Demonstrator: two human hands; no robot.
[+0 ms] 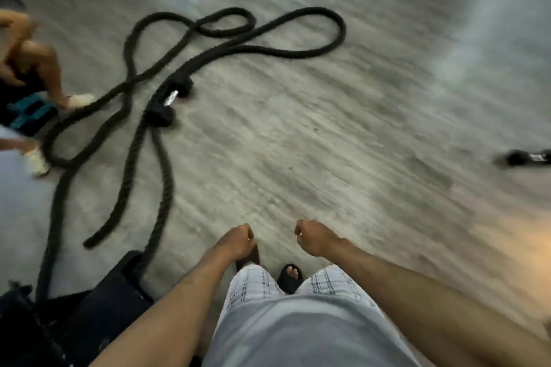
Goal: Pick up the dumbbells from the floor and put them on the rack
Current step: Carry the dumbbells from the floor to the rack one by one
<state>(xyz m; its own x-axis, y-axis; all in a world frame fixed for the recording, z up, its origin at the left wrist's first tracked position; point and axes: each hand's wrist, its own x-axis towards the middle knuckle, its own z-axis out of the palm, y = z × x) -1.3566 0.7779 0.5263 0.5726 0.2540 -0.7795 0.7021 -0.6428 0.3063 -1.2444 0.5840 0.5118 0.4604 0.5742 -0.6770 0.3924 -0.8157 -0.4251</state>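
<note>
Grey wood-grain floor (298,143) fills the blurred head view, with one dumbbell (170,97) lying among the loops of a black rope (134,143) at far left and a second dumbbell (527,157) at the right edge. Near the bottom, the left hand (238,240) and right hand (316,237) are curled into fists, holding nothing, well apart from both.

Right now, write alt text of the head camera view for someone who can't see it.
A person's left hand and right hand, both curled and empty, hang over a grey floor. A dumbbell lies among a black battle rope ahead-left, a second dumbbell at the right edge.
</note>
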